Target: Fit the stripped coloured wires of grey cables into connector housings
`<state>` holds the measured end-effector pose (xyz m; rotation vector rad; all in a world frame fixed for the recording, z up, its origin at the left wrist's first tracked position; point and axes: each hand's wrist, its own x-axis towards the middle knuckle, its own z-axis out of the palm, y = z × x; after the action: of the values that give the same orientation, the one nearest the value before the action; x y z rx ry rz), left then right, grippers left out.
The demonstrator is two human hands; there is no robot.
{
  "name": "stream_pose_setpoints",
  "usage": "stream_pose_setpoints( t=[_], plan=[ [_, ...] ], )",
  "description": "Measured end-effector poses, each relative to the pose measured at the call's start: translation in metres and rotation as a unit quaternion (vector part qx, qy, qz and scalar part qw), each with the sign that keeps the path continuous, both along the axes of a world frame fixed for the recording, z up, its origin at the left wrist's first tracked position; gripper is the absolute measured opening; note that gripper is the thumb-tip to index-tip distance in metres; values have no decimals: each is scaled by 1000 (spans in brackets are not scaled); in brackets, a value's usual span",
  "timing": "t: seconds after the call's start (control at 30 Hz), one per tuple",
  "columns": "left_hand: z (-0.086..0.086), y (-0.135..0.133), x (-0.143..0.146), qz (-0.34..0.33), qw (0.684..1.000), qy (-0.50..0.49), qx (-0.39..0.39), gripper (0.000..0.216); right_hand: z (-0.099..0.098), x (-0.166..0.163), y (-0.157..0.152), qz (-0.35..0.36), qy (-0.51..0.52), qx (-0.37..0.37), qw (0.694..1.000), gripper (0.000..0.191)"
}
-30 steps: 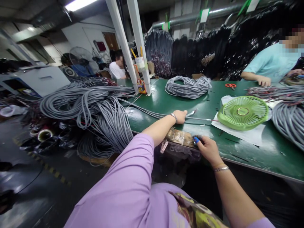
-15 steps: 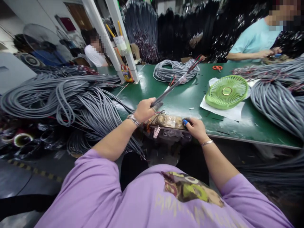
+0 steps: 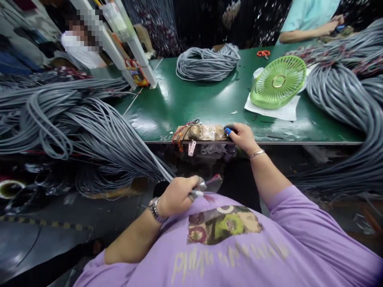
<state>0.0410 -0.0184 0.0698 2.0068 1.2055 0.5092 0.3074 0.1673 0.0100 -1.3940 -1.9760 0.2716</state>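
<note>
My left hand (image 3: 176, 196) is closed round the end of a grey cable (image 3: 196, 194), pulled in close to my chest below the table edge. The cable runs back to a big heap of grey cables (image 3: 89, 131) at my left. My right hand (image 3: 243, 136) rests on the front edge of the green table (image 3: 209, 101), its fingers curled on a small blue-handled tool (image 3: 228, 130). Beside that hand lies a brown taped block (image 3: 203, 132) with red wires at its left end.
A green fan (image 3: 278, 81) lies on white paper right of centre. A coil of grey cable (image 3: 206, 63) sits at the table's far side, orange scissors (image 3: 263, 53) near it. More grey cables (image 3: 344, 103) drape over the right. Two other people work beyond.
My left hand has drawn the cable end from above the table down to my chest. My head has tipped downward. The right hand has stayed at the table edge.
</note>
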Motion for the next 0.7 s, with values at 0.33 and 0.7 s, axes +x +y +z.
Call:
stream_pose_setpoints(
  t=[0.33,0.7],
  plan=[
    [-71,6,-42,199,900,-332,-199,43,-4,-20,-43,-13,180,-17,983,27],
    [-64,15,-39,161,923,-234,-258,44,-20,-132,-132,304,406,-384,771,43]
  ],
)
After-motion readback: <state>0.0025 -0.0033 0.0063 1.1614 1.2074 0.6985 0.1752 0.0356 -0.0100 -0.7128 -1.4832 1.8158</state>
